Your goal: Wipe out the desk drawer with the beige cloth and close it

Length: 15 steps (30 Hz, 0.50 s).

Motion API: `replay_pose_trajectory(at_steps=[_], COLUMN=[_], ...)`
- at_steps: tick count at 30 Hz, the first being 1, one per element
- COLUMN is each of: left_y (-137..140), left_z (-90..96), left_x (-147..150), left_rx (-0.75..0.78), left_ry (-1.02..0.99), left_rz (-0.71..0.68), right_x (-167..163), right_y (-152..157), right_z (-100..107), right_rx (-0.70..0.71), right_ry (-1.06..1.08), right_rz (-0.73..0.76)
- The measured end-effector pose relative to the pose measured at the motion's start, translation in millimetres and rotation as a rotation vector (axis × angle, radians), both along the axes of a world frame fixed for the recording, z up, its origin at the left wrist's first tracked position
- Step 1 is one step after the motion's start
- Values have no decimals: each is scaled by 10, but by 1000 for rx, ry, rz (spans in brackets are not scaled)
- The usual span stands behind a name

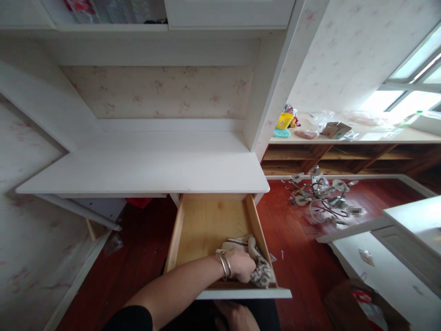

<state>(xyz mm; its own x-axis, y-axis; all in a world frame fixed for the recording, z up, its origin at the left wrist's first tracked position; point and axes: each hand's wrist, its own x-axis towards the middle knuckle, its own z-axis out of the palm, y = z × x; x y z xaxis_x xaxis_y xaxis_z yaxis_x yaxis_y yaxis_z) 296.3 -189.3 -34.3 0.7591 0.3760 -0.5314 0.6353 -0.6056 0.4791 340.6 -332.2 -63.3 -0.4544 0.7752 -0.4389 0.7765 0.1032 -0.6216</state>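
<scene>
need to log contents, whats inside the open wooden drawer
Inside the open wooden drawer: a crumpled patterned cloth gripped by the left hand. Anything beneath them is hidden.

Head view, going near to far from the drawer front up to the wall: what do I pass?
Drawer front → left hand on a patterned cloth → bare drawer bottom → white desktop → floral back wall → upper shelf.
</scene>
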Motion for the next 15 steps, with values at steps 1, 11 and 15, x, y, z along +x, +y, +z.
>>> replay_pose_trajectory(at_steps=[1, 11, 15], left_y=[3, -155, -211], left_z=[20, 279, 229], left_x=[-76, -1253, -1732], left_rx=[17, 70, 23], left_ry=[-8, 175, 31], left_rz=[10, -22, 181], right_x=[-3, 8, 9], right_y=[0, -1, -2], right_z=[17, 52, 35], right_rx=[0, 0, -1], right_ry=[-3, 22, 48], right_rz=[2, 24, 22])
